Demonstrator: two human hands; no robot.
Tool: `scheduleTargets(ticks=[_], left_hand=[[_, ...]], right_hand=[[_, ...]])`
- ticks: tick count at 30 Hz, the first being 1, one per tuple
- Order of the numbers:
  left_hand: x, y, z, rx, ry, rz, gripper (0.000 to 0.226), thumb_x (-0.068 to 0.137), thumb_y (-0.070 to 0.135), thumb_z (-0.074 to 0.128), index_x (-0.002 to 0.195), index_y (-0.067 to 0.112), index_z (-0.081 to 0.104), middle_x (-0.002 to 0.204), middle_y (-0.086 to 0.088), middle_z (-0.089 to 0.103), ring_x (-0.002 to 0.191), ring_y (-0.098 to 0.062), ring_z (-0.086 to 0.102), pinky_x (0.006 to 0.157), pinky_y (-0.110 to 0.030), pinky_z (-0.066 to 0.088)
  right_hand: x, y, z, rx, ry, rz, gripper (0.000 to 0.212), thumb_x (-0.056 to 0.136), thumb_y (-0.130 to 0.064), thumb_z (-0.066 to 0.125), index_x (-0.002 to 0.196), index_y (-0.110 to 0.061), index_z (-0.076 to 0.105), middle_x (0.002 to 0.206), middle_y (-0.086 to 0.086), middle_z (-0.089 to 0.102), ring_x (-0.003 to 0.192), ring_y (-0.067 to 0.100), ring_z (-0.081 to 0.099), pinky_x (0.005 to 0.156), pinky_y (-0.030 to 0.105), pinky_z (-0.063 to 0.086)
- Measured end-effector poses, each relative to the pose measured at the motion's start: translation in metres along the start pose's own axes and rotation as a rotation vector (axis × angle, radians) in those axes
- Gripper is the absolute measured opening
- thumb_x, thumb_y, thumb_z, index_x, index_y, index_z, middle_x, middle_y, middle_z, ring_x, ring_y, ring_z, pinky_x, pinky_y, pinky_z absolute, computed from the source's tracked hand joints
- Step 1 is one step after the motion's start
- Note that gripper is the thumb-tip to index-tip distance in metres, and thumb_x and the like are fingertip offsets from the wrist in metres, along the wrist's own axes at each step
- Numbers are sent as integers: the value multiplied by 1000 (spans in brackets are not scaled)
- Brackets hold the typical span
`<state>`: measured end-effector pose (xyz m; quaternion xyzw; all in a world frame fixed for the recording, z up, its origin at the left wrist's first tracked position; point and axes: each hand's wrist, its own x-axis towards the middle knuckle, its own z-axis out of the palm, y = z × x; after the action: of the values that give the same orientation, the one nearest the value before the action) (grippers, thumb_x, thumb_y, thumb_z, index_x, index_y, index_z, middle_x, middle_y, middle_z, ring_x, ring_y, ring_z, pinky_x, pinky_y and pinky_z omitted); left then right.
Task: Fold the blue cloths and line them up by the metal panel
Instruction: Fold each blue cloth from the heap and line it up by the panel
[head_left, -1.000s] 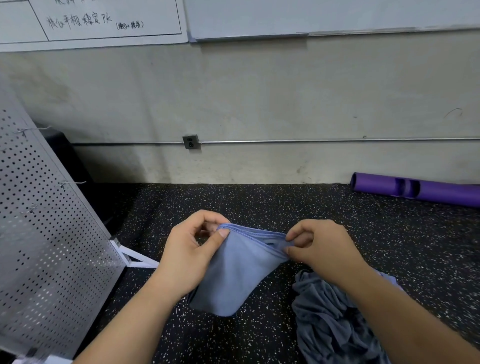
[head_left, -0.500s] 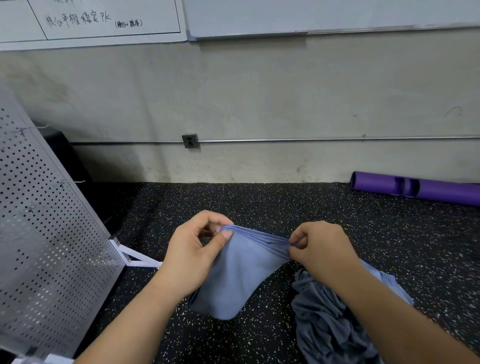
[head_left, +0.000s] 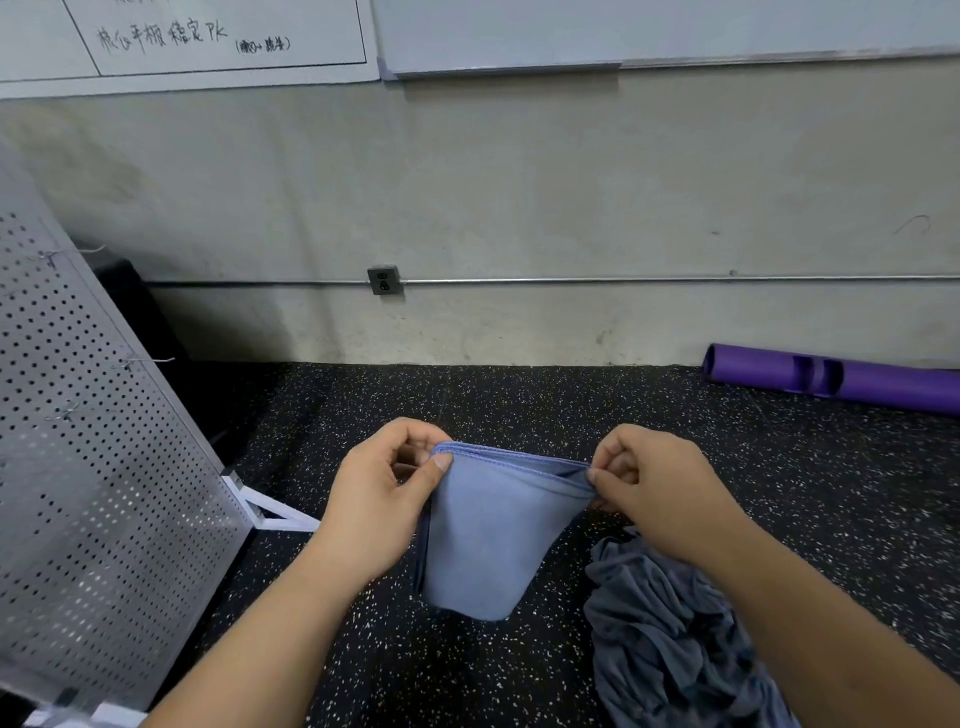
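Speckled black rubber flooring (head_left: 519, 405) fills the lower half of the view, and its rough face could well drag at a cloth laid on it and pull a fold askew. Next in size, the perforated metal panel (head_left: 93, 467) leans at the left on a white foot (head_left: 270, 512). No folded cloth lies beside it, so the line is not yet begun, and a cloth set too near that foot might sit crooked.

At the lower right a crumpled heap of blue-grey cloths (head_left: 670, 639) rests on the floor, partly behind the right forearm, which may brush and scatter it.

Between the hands hangs the blue cloth (head_left: 488, 540), doubled with its stitched top edges together, well apart from the panel. Whether its lower end touches the floor cannot be told. The left hand (head_left: 379, 499) pinches the left top corner between thumb and curled fingers, and the right hand (head_left: 660, 488) pinches the right one. The layers gape slightly near the right hand, so a loose pinch there could let one layer slip.

No box, bin or basket shows; the cloths lie loose.
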<state>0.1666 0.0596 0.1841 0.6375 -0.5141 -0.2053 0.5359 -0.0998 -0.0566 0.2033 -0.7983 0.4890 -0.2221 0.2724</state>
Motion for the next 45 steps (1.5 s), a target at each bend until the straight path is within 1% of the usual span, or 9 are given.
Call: scheduleTargets(ticks=[6, 10, 13, 19, 23, 28, 33, 39, 45], left_hand=[[-1, 0, 2, 31, -7, 4, 22, 97, 8, 75, 99, 30, 75, 90, 9, 72, 84, -13, 67, 78, -28, 57], [-1, -1, 3, 25, -8, -9, 20, 98, 10, 75, 100, 29, 75, 91, 6, 73, 85, -16, 68, 79, -29, 57], [-1, -1, 4, 29, 4, -13, 19, 98, 9, 74, 100, 28, 75, 92, 8, 74, 85, -15, 68, 77, -26, 57], [2, -6, 4, 22, 40, -44, 16, 98, 12, 75, 99, 28, 74, 91, 11, 74, 82, -15, 66, 72, -22, 53], [4, -7, 4, 20, 72, -53, 14, 99, 14, 74, 99, 27, 75, 94, 8, 76, 86, -18, 69, 76, -21, 54], [5, -9, 2, 43, 75, -39, 12, 100, 16, 74, 100, 28, 76, 92, 7, 76, 82, -10, 68, 77, -21, 53], [4, -4, 2, 10, 133, -15, 13, 98, 16, 76, 100, 28, 78, 93, 9, 78, 85, -11, 71, 82, -22, 56], [-3, 10, 6, -47, 66, 54, 14, 96, 16, 78, 103, 28, 82, 93, 5, 80, 90, -14, 74, 87, -29, 58], [-1, 9, 6, -43, 67, 29, 8, 96, 18, 78, 99, 25, 81, 89, 1, 79, 87, -22, 74, 84, -36, 60]], right_hand=[[-1, -1, -4, -45, -20, -39, 20, 96, -18, 76, 87, -32, 65, 71, -19, 73, 67, -2, 69, 65, 13, 52], [-3, -1, -8, 31, -95, -51, 25, 98, -7, 67, 90, -30, 63, 74, -12, 77, 70, 4, 75, 77, 37, 64], [-3, 0, -11, 34, -104, -102, 30, 100, -6, 63, 87, -33, 69, 72, -11, 76, 69, 7, 75, 78, 41, 64], [-1, 3, -15, 2, -71, -153, 28, 93, -15, 71, 83, -40, 79, 69, -9, 73, 54, 3, 57, 57, 17, 51], [-4, 7, -20, 69, -120, -236, 12, 87, -27, 87, 87, -37, 80, 80, -19, 76, 75, 1, 72, 74, 23, 62], [-2, 10, -20, 99, -13, -290, 13, 85, -27, 90, 86, -36, 80, 86, -21, 77, 82, 4, 74, 79, 25, 61], [-1, 6, -18, 329, 64, -204, 17, 81, -16, 92, 83, -30, 83, 78, -9, 79, 74, 9, 75, 74, 21, 61], [2, 12, -21, 109, 50, -240, 35, 88, -22, 87, 115, -42, 74, 86, -22, 76, 81, 1, 73, 81, 23, 59], [2, 11, -25, 107, 88, -252, 11, 91, -26, 83, 93, -37, 82, 82, -25, 75, 70, -3, 68, 67, 10, 48]])
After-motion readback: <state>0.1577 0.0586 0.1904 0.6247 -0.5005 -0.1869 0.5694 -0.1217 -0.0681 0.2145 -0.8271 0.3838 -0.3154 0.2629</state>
